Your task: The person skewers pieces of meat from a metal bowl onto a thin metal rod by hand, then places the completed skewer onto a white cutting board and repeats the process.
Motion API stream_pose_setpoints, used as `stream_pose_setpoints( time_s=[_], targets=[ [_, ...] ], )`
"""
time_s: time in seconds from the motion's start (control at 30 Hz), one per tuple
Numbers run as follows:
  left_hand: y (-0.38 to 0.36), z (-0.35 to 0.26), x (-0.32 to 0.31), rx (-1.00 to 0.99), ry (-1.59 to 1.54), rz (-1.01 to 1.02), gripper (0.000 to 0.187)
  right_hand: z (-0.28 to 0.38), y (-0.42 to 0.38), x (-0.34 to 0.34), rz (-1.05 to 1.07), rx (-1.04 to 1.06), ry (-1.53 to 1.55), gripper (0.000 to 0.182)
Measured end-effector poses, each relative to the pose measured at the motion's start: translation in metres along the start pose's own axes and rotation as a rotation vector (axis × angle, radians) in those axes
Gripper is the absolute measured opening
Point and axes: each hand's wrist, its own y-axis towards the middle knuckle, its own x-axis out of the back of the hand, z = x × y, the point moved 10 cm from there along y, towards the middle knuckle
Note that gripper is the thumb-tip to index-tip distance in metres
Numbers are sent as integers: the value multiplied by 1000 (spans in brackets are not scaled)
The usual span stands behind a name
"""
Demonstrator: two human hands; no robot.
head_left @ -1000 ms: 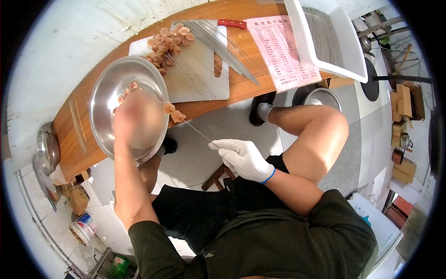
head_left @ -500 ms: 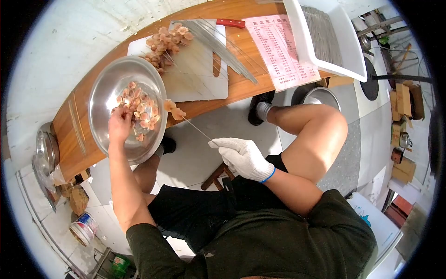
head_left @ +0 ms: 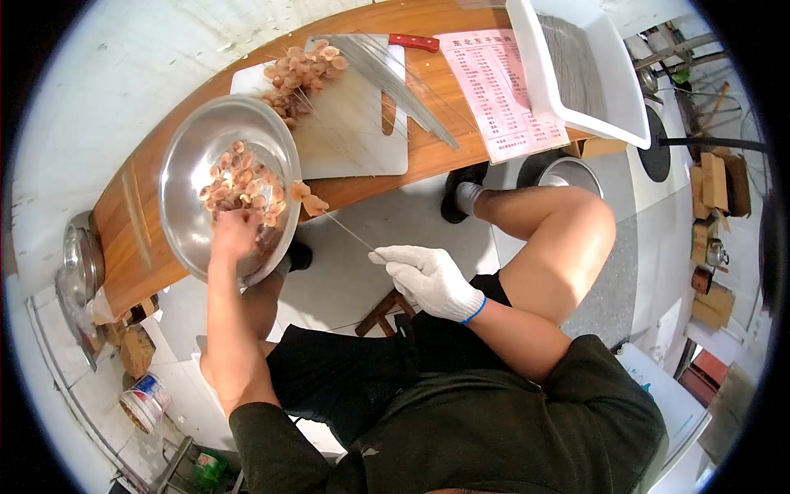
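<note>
My left hand (head_left: 236, 230), bare, reaches down into a wide steel bowl (head_left: 183, 156) and touches the loose, round, pinkish-brown meat pieces (head_left: 245, 177) there. Its fingertips are blurred and partly hidden among the pieces. My right hand (head_left: 432, 280), in a white knit glove with a blue cuff, is closed around the lower end of a thin skewer (head_left: 350, 230). A few meat pieces (head_left: 309, 200) are threaded at the skewer's far tip, just right of the bowl's rim. Behind the bowl, loaded skewers of similar meat (head_left: 304, 70) are heaped on a white cutting board (head_left: 354, 152).
Bare metal skewers (head_left: 395, 86) lie across the board near a red-handled knife (head_left: 414, 42). A pink printed sheet (head_left: 502, 99) is on the wooden table (head_left: 448, 78). To its right, a white tub (head_left: 621, 107) holds many thin skewers. Another metal bowl (head_left: 573, 171) sits below the table.
My left hand has shifted right and toward me within the bowl, over the lower part of the pieces. My right hand and its skewer have stayed almost still.
</note>
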Motion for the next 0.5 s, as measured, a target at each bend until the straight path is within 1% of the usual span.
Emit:
stream_pose_setpoints(
  time_s=[0.07,0.17,0.2,0.3,0.4,0.5],
  targets=[
    [-3,-2,-11,11,92,-13,32,0,0,-6,22,22,1,31],
    [-11,-17,-12,-34,-25,-62,31,1,0,-8,27,36,4,31],
    [-14,-20,-13,2,-58,-45,29,0,-1,-7,23,36,7,31],
    [-12,-22,-16,-19,-63,-58,28,3,-3,-4,12,63,-28,31],
    [-14,-27,-12,-61,-67,-162,29,5,-5,-4,2,101,-70,32],
    [-19,-37,-7,-72,-63,-195,29,1,-6,-2,6,108,-58,32]
  ],
)
